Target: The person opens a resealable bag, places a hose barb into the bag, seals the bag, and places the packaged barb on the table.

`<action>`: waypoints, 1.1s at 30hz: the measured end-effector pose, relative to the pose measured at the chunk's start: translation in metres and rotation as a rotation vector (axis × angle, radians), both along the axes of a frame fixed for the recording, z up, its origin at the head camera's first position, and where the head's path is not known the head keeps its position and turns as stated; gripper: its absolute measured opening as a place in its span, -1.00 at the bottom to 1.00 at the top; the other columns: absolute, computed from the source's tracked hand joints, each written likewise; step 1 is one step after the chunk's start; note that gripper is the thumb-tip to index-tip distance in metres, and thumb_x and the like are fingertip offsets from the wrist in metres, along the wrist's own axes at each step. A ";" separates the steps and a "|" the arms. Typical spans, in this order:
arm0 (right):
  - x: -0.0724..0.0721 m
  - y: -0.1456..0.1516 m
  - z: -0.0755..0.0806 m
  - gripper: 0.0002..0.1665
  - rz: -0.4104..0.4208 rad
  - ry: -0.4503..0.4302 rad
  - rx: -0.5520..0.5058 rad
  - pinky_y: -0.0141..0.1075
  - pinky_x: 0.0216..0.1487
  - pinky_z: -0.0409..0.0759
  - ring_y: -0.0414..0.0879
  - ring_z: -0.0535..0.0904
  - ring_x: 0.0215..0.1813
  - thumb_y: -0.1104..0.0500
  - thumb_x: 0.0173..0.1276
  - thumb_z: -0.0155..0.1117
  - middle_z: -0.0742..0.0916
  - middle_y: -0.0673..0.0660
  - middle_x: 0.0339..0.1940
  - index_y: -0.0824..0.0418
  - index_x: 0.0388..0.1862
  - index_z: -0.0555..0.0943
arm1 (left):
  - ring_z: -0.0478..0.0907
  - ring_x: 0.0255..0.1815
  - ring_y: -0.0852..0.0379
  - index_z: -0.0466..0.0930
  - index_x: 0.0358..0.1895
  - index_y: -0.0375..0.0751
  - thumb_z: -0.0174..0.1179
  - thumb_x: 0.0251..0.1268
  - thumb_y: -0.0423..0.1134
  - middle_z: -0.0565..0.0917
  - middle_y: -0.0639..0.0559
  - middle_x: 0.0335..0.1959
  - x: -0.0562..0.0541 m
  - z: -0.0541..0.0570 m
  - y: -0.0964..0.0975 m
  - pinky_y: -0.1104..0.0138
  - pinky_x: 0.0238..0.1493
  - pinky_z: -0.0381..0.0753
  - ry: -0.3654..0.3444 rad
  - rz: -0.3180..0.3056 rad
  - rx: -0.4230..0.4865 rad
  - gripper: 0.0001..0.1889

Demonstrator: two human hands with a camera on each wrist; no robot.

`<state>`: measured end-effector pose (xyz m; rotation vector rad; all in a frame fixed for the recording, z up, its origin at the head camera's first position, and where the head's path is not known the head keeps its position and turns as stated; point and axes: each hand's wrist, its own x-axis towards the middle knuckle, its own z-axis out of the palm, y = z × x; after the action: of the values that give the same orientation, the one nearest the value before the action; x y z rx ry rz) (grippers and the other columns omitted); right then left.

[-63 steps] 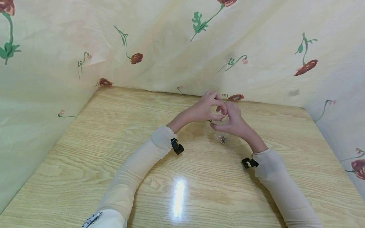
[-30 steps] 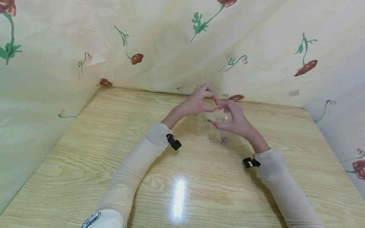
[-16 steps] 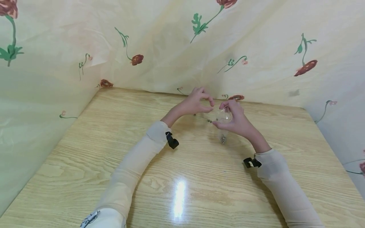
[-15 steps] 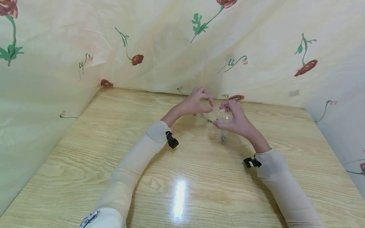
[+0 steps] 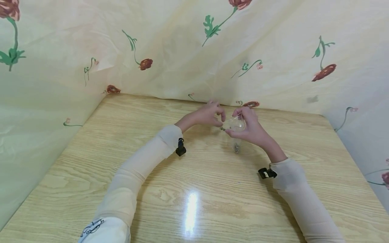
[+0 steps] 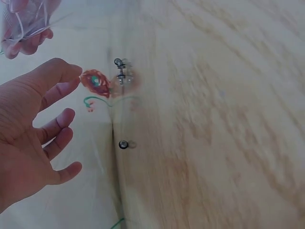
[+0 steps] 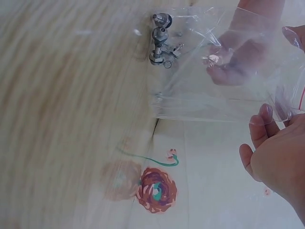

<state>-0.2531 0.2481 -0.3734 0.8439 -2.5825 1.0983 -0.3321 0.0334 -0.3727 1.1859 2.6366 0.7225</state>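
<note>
My right hand (image 5: 250, 125) holds a clear plastic zip bag (image 7: 200, 90) by its upper part, fingers and thumb spread round the mouth. A red line runs along the bag's edge. Several small shiny metal fittings (image 7: 162, 38) lie in the bag's bottom, just over the table. To the left of the bag, my left hand (image 5: 209, 114) hovers low, fingers loosely bent and nothing between them. Beneath it, in the left wrist view, a little cluster of metal fittings (image 6: 122, 71) and one single metal fitting (image 6: 123, 144) lie on the table.
The glossy wood-grain table (image 5: 194, 168) reflects a bright light near its front. Flower-patterned cloth (image 5: 176, 50) hangs close behind the hands and along both sides. A black strap mount (image 5: 181, 148) sits on the left wrist, another black mount (image 5: 267, 173) on the right.
My left hand has let go of the bag's mouth, moved left and come down toward the loose fittings. My right hand stays nearly in place with the bag, whose mouth looks wider.
</note>
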 end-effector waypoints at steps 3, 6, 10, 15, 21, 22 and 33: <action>0.000 0.000 0.000 -0.38 0.005 0.011 0.002 -0.10 0.00 0.08 0.01 0.23 -0.11 0.25 0.02 0.58 0.46 0.34 -0.17 0.39 -0.03 0.43 | 0.30 0.13 0.01 0.70 -0.08 -0.05 0.36 0.31 -0.14 0.54 -0.15 0.10 -0.001 -0.001 0.000 0.21 0.07 0.35 0.001 -0.001 -0.017 -0.82; -0.001 -0.001 0.000 -0.38 0.007 0.019 0.001 -0.11 0.00 0.07 0.00 0.23 -0.12 0.25 0.00 0.59 0.46 0.31 -0.19 0.37 -0.05 0.43 | 0.31 0.12 0.02 0.70 -0.08 -0.05 0.36 0.32 -0.14 0.55 -0.14 0.09 -0.002 -0.002 -0.001 0.21 0.08 0.34 0.008 -0.001 -0.030 -0.82; -0.001 -0.001 0.000 -0.39 0.006 0.021 0.000 -0.09 0.03 0.06 -0.01 0.24 -0.11 0.24 0.00 0.59 0.46 0.29 -0.19 0.38 -0.07 0.43 | 0.32 0.12 0.02 0.70 -0.09 -0.05 0.36 0.31 -0.15 0.56 -0.13 0.09 -0.002 -0.002 -0.001 0.20 0.10 0.34 0.015 0.000 -0.038 -0.82; 0.000 -0.001 0.000 -0.39 -0.003 0.017 0.002 -0.05 0.05 0.03 0.00 0.25 -0.10 0.23 0.00 0.59 0.46 0.28 -0.19 0.37 -0.07 0.42 | 0.32 0.15 0.01 0.70 -0.08 -0.06 0.37 0.29 -0.15 0.55 -0.10 0.09 0.000 -0.003 0.000 0.18 0.14 0.37 0.006 0.010 -0.055 -0.81; 0.001 -0.001 0.000 -0.39 -0.022 0.014 0.015 -0.05 0.04 0.03 0.02 0.27 -0.09 0.21 0.01 0.59 0.46 0.24 -0.19 0.34 -0.07 0.42 | 0.33 0.16 0.01 0.70 -0.06 -0.05 0.36 0.30 -0.12 0.55 -0.12 0.12 0.000 -0.006 -0.001 0.17 0.17 0.35 0.018 0.005 -0.082 -0.79; 0.001 -0.001 0.000 -0.39 -0.023 0.010 0.016 -0.05 0.04 0.02 0.03 0.27 -0.08 0.20 0.01 0.59 0.46 0.24 -0.18 0.34 -0.07 0.42 | 0.33 0.16 0.01 0.70 -0.05 -0.05 0.36 0.31 -0.12 0.55 -0.13 0.13 0.000 -0.007 -0.001 0.17 0.17 0.35 0.022 0.002 -0.083 -0.79; 0.001 -0.002 -0.001 -0.39 -0.021 0.007 0.020 -0.05 0.02 0.02 0.03 0.25 -0.08 0.19 0.03 0.58 0.46 0.31 -0.17 0.34 -0.06 0.42 | 0.29 0.16 0.02 0.66 -0.01 -0.01 0.31 0.33 -0.11 0.51 -0.06 0.13 0.001 -0.009 -0.001 0.12 0.23 0.31 0.053 0.009 -0.140 -0.78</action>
<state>-0.2523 0.2463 -0.3743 0.8223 -2.5947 1.0630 -0.3314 0.0323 -0.3821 1.1704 2.6868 0.5050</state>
